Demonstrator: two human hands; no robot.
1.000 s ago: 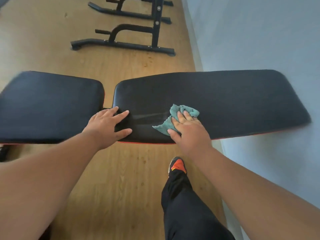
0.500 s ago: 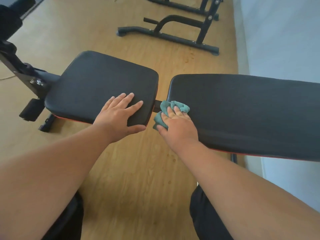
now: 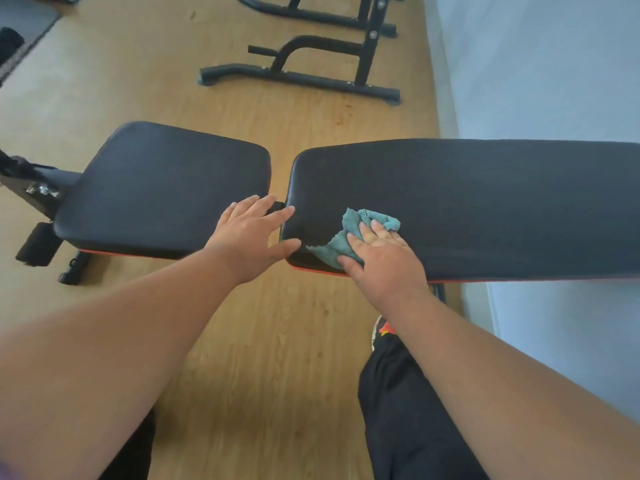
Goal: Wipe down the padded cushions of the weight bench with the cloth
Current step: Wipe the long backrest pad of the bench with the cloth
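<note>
Right hand (image 3: 381, 258) lay flat, fingers straight, pressing the cloth (image 3: 349, 233) onto the near left corner of the back pad (image 3: 485, 202). Cloth was bunched, teal, partly under the palm, its lower edge reaching the pad's front edge. Left hand (image 3: 252, 237) was spread, fingers straight, bridging the gap between the seat pad (image 3: 162, 188) and back pad; thumb touched the back pad's end, fingertips lay over the gap. Both pads were black with a red trim line below. A black rack base (image 3: 304, 74) stood on the wood floor (image 3: 263, 341) beyond the bench. Wall (image 3: 554, 64) ran along the right.
</note>
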